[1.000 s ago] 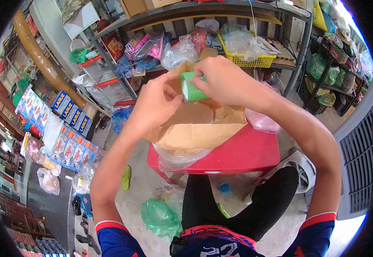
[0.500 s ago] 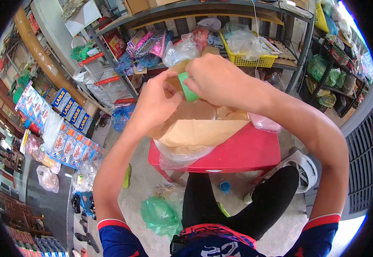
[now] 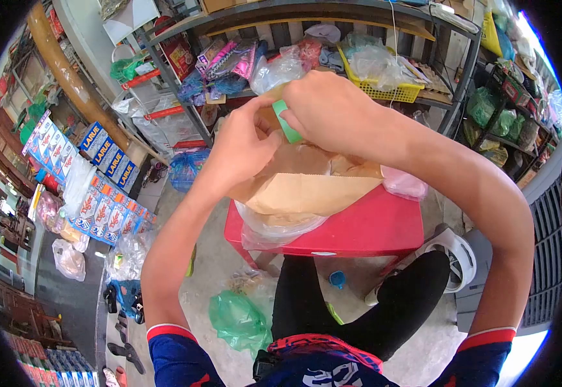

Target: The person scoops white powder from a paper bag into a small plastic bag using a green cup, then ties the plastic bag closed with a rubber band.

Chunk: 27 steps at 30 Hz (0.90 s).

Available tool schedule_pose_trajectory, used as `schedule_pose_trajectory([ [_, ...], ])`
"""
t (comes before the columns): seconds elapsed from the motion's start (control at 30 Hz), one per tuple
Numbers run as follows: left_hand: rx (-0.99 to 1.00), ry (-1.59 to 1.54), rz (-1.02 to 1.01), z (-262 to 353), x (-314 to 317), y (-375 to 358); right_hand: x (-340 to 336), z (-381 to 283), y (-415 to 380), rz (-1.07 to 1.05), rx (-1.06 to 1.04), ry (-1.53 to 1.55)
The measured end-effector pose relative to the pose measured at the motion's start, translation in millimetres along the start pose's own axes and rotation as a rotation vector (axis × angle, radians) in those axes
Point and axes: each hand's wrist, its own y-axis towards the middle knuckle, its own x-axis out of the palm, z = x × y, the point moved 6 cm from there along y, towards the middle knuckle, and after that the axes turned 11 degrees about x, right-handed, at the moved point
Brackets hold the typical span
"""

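Observation:
A brown paper bag (image 3: 313, 193) lies over a clear plastic bag (image 3: 274, 231) on a red stool (image 3: 365, 226). Above the paper bag, my right hand (image 3: 323, 106) grips a green piece (image 3: 287, 122) between its bent fingers. My left hand (image 3: 242, 143) is just left of it, fingers curled and pinched on the paper's upper edge, as far as can be seen. The two hands nearly touch at the fingertips. A pink bag (image 3: 403, 183) lies at the stool's right back corner.
Behind stands a metal shelf (image 3: 465, 77) with a yellow basket (image 3: 400, 92) and plastic bags. A green bag (image 3: 237, 317) and a blue cup (image 3: 337, 279) are on the floor. Beer cartons (image 3: 103, 213) stand at the left; a white chair-like object (image 3: 455, 258) is at the right.
The green piece is tilted more and seen narrower, with my right hand turned slightly. Both hands stay close together above the paper bag. The whole view has shifted slightly.

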Motion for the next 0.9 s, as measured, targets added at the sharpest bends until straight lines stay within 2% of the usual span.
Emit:
schedule_pose_trajectory([
  [0.23,0.009,0.013,-0.021,-2.8,0.4,-0.8,-3.1,-6.6,2.8,-0.040,0.007,-0.098],
  [0.43,0.099,0.067,0.004,-4.8,-0.7,0.9,-5.1,-9.2,7.7,-0.062,0.011,-0.113],
  [0.63,0.065,0.082,0.002,-1.5,-1.7,0.3,-5.2,-11.7,11.1,-0.017,-0.050,-0.164],
  [0.73,0.070,0.069,0.013,-2.0,-2.1,0.5,-6.1,-13.1,13.1,-0.080,-0.057,-0.180],
  [0.83,0.096,0.079,0.021,-3.6,-2.3,0.6,-6.9,-12.3,12.7,0.007,-0.092,-0.159],
  [0.9,0.116,0.067,0.029,-6.1,-1.6,1.9,-5.5,-12.2,15.3,-0.015,-0.074,-0.171],
])
